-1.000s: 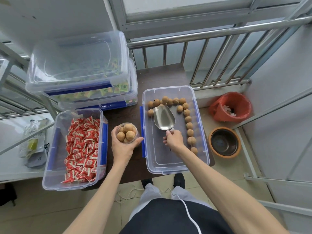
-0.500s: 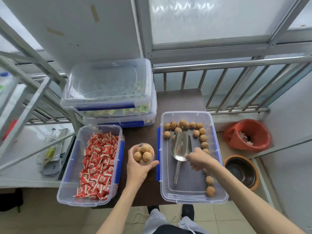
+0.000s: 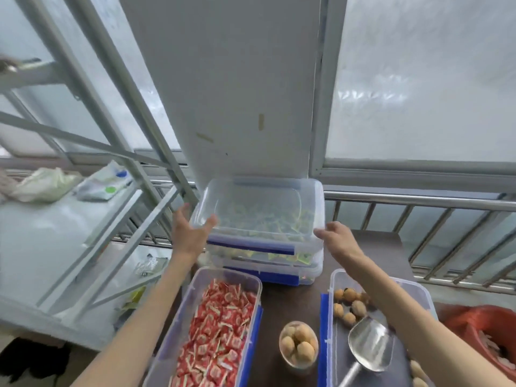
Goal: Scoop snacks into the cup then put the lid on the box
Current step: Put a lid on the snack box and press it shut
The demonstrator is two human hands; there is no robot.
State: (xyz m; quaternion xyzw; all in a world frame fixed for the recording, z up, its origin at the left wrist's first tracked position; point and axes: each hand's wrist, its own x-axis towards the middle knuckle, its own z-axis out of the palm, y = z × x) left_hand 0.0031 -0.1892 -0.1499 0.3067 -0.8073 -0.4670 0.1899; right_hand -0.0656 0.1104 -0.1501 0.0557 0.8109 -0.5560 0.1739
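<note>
A clear lid (image 3: 259, 191) lies on top of two stacked boxes of yellow-green packets (image 3: 279, 256) at the back of the table. My left hand (image 3: 190, 233) is at the lid's front left corner, fingers spread. My right hand (image 3: 336, 238) has its fingertips at the lid's front right corner. The clear cup (image 3: 298, 348), filled with round tan snacks, stands on the table between two open boxes. The metal scoop (image 3: 368, 346) lies in the right-hand box (image 3: 333, 277) among several of the same round snacks.
An open box of red wrapped candies (image 3: 195, 291) stands at the front left. A red bin (image 3: 483, 328) is at the lower right. A grey metal shelf frame (image 3: 92, 152) with bags stands close on the left. A steel railing (image 3: 418, 198) runs behind the brown table (image 3: 290, 297).
My left hand let go of the cup and my right hand released the scoop, which now lies in the box. Both hands reached up to the lid on the stack. The view tilted upward.
</note>
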